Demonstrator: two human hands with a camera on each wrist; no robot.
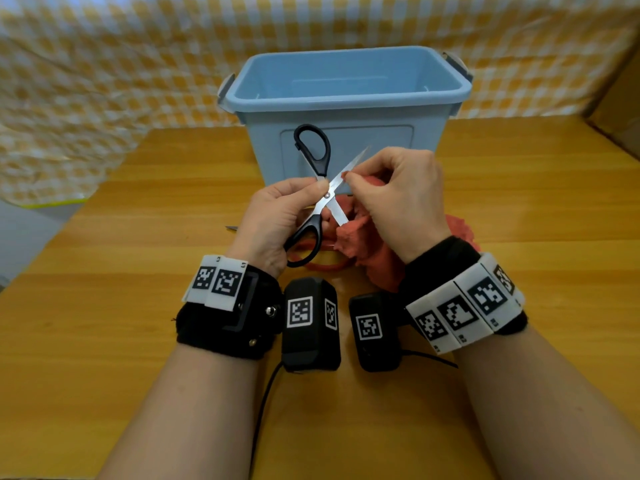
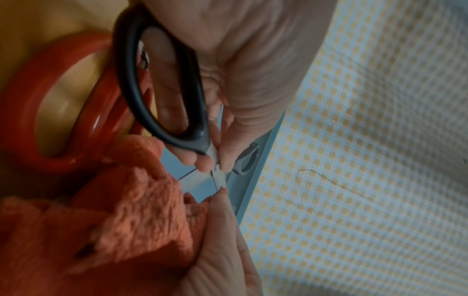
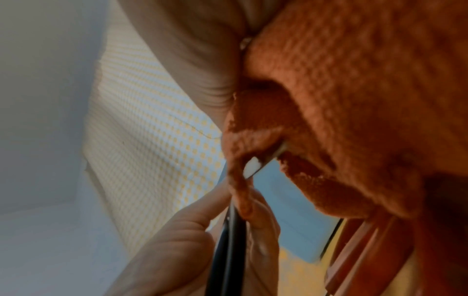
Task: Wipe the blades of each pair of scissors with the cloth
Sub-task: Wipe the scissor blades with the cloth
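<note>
I work at a wooden table [image 1: 138, 209] with a yellow-and-white checked cloth backdrop [image 1: 104, 64] hung behind it and a pale blue plastic bin [image 1: 346, 109] standing at the table's far side, right ahead of my hands. My left hand [image 1: 277, 216] is raised above the table, thumb and fingers pinched at the pivot of the black-handled scissors [image 1: 320, 192], which are spread open in a cross; one loop points up toward the bin, the other lies against my palm. My right hand [image 1: 398, 199] is curled round the red cloth [image 1: 349, 230] and pinches a fold of it onto the upper blade near the pivot, the rest of the cloth hanging bunched to the table. Under my hands lies a pair of red-handled scissors [image 2: 50, 104], partly covered by the cloth.
</note>
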